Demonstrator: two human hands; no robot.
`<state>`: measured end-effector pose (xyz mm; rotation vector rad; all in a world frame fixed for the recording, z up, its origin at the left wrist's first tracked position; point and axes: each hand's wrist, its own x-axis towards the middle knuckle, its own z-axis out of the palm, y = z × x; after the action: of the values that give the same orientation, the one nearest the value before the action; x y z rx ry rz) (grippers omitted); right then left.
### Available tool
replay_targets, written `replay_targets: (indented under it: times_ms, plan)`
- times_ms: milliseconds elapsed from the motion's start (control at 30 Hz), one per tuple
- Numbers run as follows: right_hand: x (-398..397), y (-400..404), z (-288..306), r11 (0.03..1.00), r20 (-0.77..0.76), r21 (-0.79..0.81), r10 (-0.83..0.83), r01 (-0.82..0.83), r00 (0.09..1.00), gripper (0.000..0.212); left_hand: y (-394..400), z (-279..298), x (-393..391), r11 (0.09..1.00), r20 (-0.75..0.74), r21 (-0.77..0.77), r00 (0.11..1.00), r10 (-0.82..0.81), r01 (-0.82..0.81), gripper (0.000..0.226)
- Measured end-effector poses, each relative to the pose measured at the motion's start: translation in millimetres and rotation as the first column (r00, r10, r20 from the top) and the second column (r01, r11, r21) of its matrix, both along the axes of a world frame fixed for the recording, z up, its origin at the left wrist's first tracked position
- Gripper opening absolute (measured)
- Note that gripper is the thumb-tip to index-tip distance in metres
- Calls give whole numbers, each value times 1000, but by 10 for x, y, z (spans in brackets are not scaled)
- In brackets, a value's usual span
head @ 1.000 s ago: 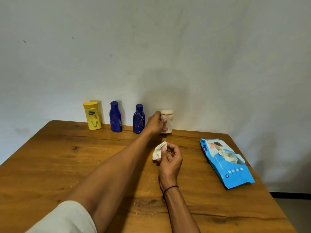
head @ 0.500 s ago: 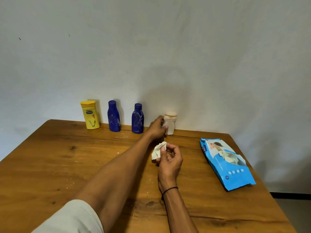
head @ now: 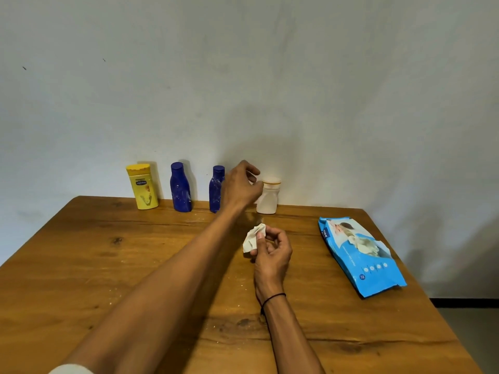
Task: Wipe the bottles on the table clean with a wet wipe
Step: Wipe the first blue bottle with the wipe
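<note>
Dim, even light, soft shadows on the wall (head: pixel 270 103) behind the bottles (head: pixel 180 188), wide-angle bowing of the surface (head: pixel 81 265) edges, mild softness throughout.

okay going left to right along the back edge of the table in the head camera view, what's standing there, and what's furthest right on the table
yellow bottle → first blue bottle → second blue bottle, partly behind the left hand → white bottle. Furthest right, nearer the front: the blue wet wipe pack.
</note>
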<state>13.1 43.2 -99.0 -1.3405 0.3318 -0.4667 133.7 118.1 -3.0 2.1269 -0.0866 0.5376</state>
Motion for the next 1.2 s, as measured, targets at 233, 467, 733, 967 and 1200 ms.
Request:
replay_targets:
  times_ms: [233,467,733,967,1200]
  plan:
    - [-9,-8,32,999,1,-10,30,-30,1000,18,668,542,78,983,81,184,996,-34,18,12]
    - [-21,15,55,999,2,-10,31,-31,1000,16,1229,476,181,909,-128,393,987,-100,143,40]
    - [-23,3,65,999,-6,-1,39,-39,999,17,1171,203,160,943,-32,290,987,-160,163,34]
    - [-38,5,102,999,30,-9,35,-34,999,19,1160,256,29,976,11,157,988,-157,153,25]
    - [-97,24,134,985,190,-93,162,-146,968,23,1215,-47,-745,920,-91,-363,977,-194,150,22]
